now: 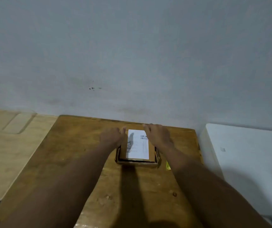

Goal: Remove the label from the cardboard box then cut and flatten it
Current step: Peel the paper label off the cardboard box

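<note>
head cam: cardboard box (151, 152) sits near the table (76, 153) far edge, white label (137, 145) on top, left hand (111, 137) and right hand (158, 134) flank it, fingers look loose, maybe touching.

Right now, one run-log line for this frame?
phase: pre-peel | cardboard box: on wooden table, uncut | label: still on top | left hand: open, box's left side | right hand: open, right side
</note>
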